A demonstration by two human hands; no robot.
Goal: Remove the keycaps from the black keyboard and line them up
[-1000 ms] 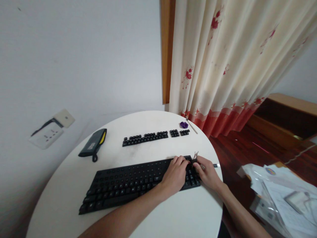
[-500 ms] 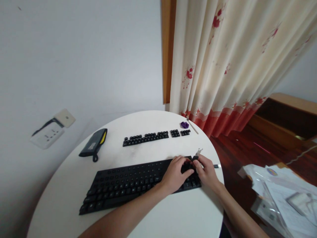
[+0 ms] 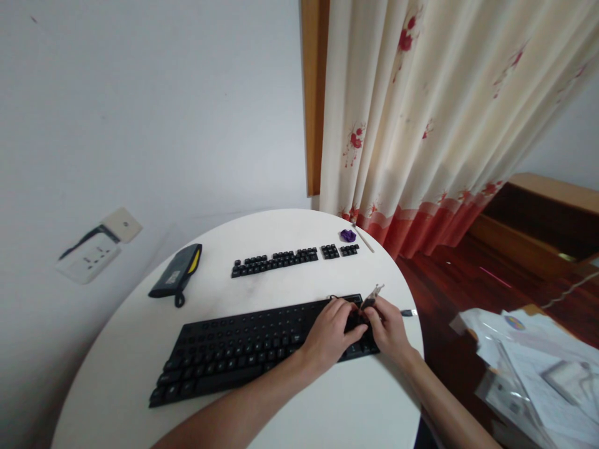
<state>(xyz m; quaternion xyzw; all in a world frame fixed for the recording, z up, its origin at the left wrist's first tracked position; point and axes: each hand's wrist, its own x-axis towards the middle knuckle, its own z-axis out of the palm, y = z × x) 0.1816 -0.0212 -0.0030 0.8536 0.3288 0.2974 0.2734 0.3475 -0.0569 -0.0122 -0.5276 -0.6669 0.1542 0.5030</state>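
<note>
A black keyboard (image 3: 238, 342) lies on the white round table. Its upper rows are bare of keycaps, while the lower rows still carry theirs. My left hand (image 3: 330, 327) rests over the right part of the keyboard, thumb and forefinger apart; its fingertips are partly hidden. Close beside it, my right hand (image 3: 387, 324) pinches a small keycap puller (image 3: 373, 298) with a dark grip and a forked metal end pointing up. The puller's lower end is down at the keys between my hands, where details are hidden. Loose black keycaps (image 3: 275, 262) sit in rows behind the keyboard.
A dark zip pouch (image 3: 175, 274) with a yellow strip lies at the table's left. Crumpled purple material (image 3: 347, 236) and a thin brush-like stick (image 3: 364, 239) are at the back right. A small dark strip (image 3: 409, 312) sits by the right edge. Papers and plastic (image 3: 528, 355) stand beyond the table.
The keycap puller has tilted more upright in my right hand. My left hand has shifted slightly; the loose keycaps stay in place.
</note>
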